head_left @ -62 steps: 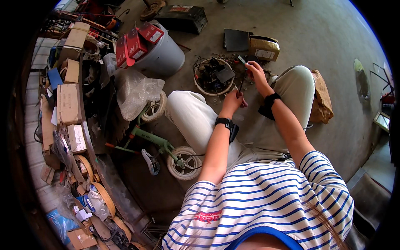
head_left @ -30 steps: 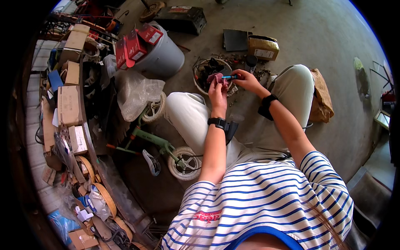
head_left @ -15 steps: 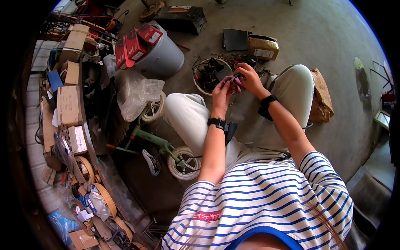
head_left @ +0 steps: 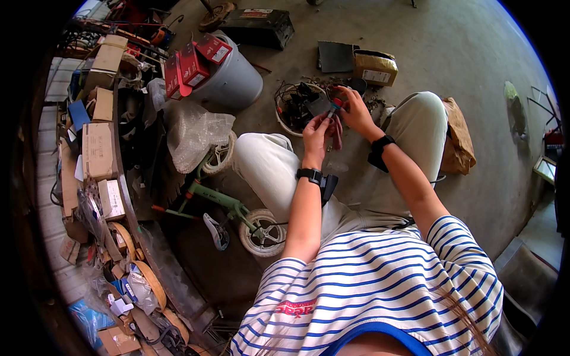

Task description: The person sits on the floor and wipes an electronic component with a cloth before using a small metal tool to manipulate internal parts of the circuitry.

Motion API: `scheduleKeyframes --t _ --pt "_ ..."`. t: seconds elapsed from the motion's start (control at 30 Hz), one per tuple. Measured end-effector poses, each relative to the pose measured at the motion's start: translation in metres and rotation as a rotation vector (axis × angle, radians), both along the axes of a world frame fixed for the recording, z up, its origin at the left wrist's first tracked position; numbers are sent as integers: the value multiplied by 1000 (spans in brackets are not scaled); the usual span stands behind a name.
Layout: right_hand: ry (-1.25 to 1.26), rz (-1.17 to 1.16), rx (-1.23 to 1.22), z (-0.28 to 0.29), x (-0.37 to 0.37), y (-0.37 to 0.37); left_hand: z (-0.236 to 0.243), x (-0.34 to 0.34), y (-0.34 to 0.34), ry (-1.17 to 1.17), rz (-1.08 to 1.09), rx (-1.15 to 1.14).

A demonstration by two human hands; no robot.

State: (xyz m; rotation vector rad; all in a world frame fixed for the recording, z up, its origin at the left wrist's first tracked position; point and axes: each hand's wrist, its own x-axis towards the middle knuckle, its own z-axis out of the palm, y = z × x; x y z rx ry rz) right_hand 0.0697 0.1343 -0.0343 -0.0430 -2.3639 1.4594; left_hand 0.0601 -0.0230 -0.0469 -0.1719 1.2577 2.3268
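Between my knees, my left hand (head_left: 315, 133) is closed in a pinch on a small slim object (head_left: 335, 105) with a red and teal end. Its exact kind is too small to make out. A dark red cloth (head_left: 337, 137) hangs beside the left fingers, below the object. My right hand (head_left: 357, 114) is just right of the object's coloured end, index finger and thumb apart. Whether the right fingertips touch it is hard to see. Just beyond both hands stands a round white-rimmed bucket (head_left: 279, 115) full of dark parts and cables.
A gold-brown box (head_left: 376, 67), a black flat panel (head_left: 334, 56) and scattered small parts lie ahead. To the left are a grey bin (head_left: 238, 83) with red boxes (head_left: 193, 66), bubble wrap (head_left: 199, 132), a green balance bike (head_left: 219, 197) and a cluttered shelf. A paper bag (head_left: 459, 136) rests by my right knee.
My right fingers have drawn apart from their grip over the object, and its red and teal end now shows. The dark red cloth hangs lower. My left hand stays nearly in place.
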Motion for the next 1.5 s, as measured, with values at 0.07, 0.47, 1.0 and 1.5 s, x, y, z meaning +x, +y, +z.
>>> scheduleKeyframes --t 0.07,0.47,1.0,1.5 --pt "-85 -22 -70 -5 -2 1 -2 -1 -1 52 26 16" --pt "-92 -351 -470 -31 -17 16 5 0 -1 22 39 9" --pt "-192 -25 -842 -5 -9 21 1 1 0 46 35 5" --pt "-319 28 -901 9 -6 18 -3 0 -1 34 23 5"
